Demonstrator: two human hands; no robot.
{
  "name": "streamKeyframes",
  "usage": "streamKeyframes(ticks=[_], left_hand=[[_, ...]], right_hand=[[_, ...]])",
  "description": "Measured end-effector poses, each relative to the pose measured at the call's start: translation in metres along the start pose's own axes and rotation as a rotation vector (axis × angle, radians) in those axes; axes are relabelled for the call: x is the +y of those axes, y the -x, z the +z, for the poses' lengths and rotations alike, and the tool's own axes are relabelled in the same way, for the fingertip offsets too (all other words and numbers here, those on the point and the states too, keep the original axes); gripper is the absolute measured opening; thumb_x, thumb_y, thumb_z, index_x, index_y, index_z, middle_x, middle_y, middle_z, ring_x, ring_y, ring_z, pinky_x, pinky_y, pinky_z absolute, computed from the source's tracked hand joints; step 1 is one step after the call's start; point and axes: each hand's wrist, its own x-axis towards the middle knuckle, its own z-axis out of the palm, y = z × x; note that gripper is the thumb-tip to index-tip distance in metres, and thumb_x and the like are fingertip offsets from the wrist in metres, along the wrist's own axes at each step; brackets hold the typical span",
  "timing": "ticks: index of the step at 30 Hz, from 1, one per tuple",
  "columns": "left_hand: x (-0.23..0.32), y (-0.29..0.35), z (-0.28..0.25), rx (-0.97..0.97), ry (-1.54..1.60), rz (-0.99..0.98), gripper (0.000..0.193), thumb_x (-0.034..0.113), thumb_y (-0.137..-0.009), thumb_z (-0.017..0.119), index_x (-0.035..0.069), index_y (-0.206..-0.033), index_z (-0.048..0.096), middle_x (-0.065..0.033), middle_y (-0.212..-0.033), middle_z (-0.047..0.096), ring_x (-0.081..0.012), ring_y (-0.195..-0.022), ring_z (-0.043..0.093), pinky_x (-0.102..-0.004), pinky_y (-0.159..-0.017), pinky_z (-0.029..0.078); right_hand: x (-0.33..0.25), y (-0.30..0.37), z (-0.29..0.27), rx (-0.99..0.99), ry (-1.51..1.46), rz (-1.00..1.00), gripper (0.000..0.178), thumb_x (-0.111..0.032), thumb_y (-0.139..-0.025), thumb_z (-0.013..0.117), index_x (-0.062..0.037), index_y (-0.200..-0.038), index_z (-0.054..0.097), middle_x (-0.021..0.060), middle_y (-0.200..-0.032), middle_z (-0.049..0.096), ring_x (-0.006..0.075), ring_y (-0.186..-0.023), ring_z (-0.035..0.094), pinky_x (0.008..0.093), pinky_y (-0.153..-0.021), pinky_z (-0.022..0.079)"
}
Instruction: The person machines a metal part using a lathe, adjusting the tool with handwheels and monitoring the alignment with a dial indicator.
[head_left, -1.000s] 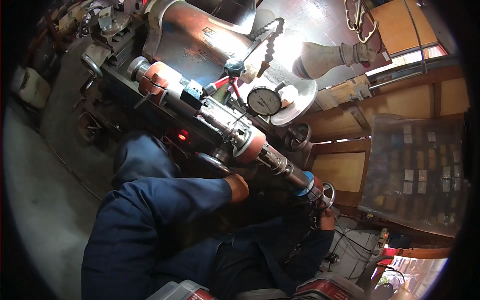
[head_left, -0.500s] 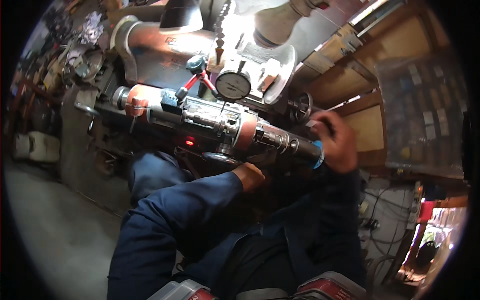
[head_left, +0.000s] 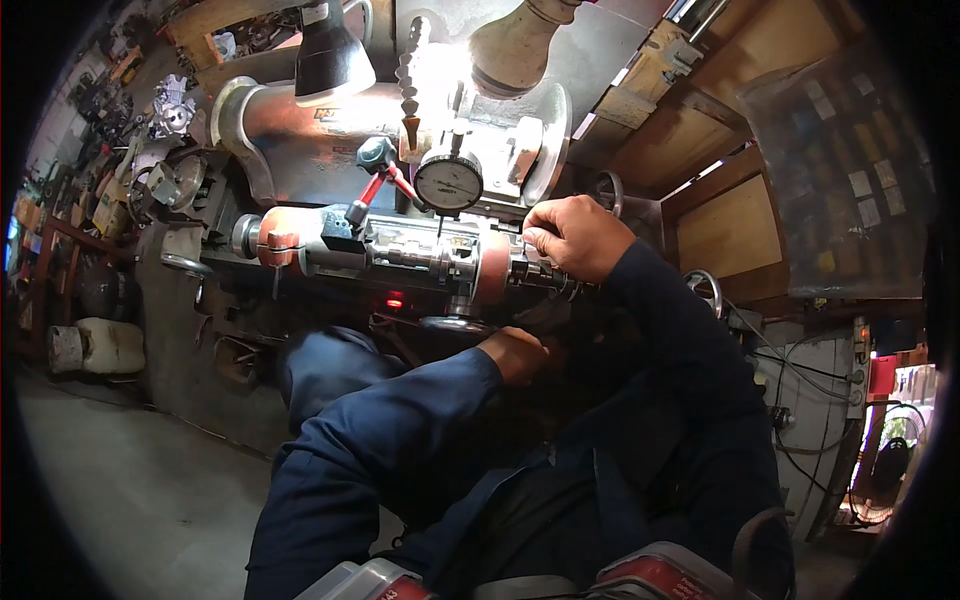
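My right hand (head_left: 580, 238) is closed in a pinch above the right part of a metal shaft assembly (head_left: 410, 250). What its fingertips hold, if anything, is too small to make out. Lower down, beside a chromed handwheel (head_left: 455, 325), my left hand (head_left: 515, 355) is curled closed, its fingers largely lost in shadow. Two orange-red collars, one at the left (head_left: 283, 240) and one near my right hand (head_left: 492, 266), sit around the assembly. Between them, a round dial indicator (head_left: 449, 182) hangs with its stem pointing down, next to a red-and-black jointed holder arm (head_left: 374, 183).
A black lamp (head_left: 330, 62) and a segmented coolant hose (head_left: 409, 85) hang over the machine. Behind is a large copper-coloured cylindrical housing (head_left: 300, 135). Another handwheel (head_left: 704, 292) stands at the right, near a plastic-covered rack (head_left: 850, 190). A whitish jug (head_left: 112, 347) is at the left.
My right hand has moved left from the far right end of the assembly to a spot near the right collar. My left hand stays by the handwheel. The view has shifted slightly.
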Motion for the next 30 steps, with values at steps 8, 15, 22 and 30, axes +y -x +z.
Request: streamKeyframes(ticks=[8, 15, 22, 30], left_hand=[[0.0, 0.003, 0.001, 0.054, 0.008, 0.016, 0.031, 0.018, -0.077, 0.069, 0.005, -0.104, 0.064, -0.0146, -0.094, 0.068, -0.0318, -0.093, 0.067, -0.0405, -0.077, 0.055], [-0.003, -0.004, 0.01, -0.009, -0.049, -0.006, 0.03, 0.018, -0.077, 0.069, 0.005, -0.103, 0.064, -0.0142, -0.093, 0.068, -0.0314, -0.092, 0.067, -0.0409, -0.076, 0.054], [0.002, 0.0, -0.001, -0.064, -0.042, -0.025, 0.029, 0.018, -0.076, 0.069, 0.004, -0.102, 0.064, -0.0155, -0.092, 0.068, -0.0329, -0.09, 0.067, -0.0428, -0.074, 0.054], [0.006, 0.005, -0.009, 0.001, -0.015, -0.015, 0.023, 0.017, -0.075, 0.066, 0.006, -0.094, 0.068, -0.0136, -0.091, 0.07, -0.0309, -0.088, 0.068, -0.0413, -0.073, 0.054]], right_hand=[[-0.009, -0.004, -0.001, 0.018, 0.099, 0.003, 0.018, -0.016, -0.083, 0.063, 0.0017, -0.086, 0.068, 0.0183, -0.073, 0.066, 0.0299, -0.068, 0.065, 0.0385, -0.065, 0.05], [-0.017, -0.017, -0.008, -0.198, 0.221, 0.104, 0.023, -0.019, -0.084, 0.061, 0.0019, -0.089, 0.07, 0.023, -0.084, 0.066, 0.0371, -0.082, 0.066, 0.0408, -0.077, 0.051], [-0.017, 0.015, 0.01, 0.076, 0.019, -0.033, 0.017, -0.013, -0.088, 0.06, 0.0028, -0.086, 0.065, 0.0132, -0.069, 0.065, 0.0182, -0.063, 0.062, 0.0332, -0.061, 0.048], [-0.006, 0.023, 0.014, -0.037, -0.374, 0.106, 0.014, -0.009, -0.095, 0.056, 0.0019, -0.089, 0.062, -0.0009, -0.068, 0.058, 0.0045, -0.062, 0.051, 0.0228, -0.057, 0.042]])
